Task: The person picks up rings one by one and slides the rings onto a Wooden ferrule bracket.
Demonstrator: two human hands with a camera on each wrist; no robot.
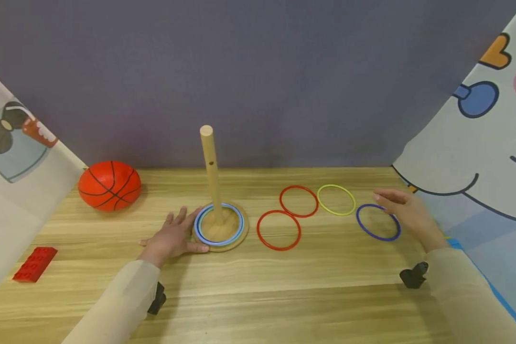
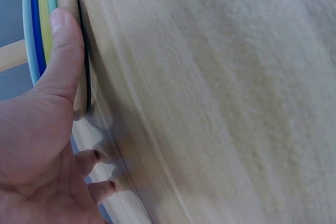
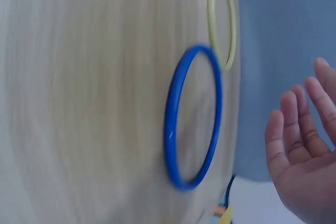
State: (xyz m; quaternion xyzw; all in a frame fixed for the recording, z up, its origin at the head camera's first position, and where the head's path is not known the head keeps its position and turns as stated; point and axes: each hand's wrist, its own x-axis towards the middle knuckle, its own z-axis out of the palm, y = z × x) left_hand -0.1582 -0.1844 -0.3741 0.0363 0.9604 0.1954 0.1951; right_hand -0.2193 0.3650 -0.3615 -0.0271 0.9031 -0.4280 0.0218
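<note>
A wooden base with an upright post [image 1: 212, 167] stands on the table, several coloured rings [image 1: 240, 229] stacked round the post's foot. In the left wrist view the stack shows light blue, dark blue, yellow [image 2: 45, 30] and green edges. My left hand [image 1: 172, 239] lies at the base's left side with fingers spread, the thumb [image 2: 65, 45] touching the base and ring edges. Above the far right of the table hovers my right hand [image 1: 406, 215], holding nothing, its fingers loosely bent. Just below it a blue ring [image 3: 170, 124] lies flat on the table.
Two red rings [image 1: 298, 234] and a yellow ring [image 1: 354, 203] lie between the base and the blue ring. At the left are a red basketball [image 1: 109, 186] and a red toy brick [image 1: 35, 264]. A grey partition [image 1: 258, 86] closes off the back; printed panels flank both sides.
</note>
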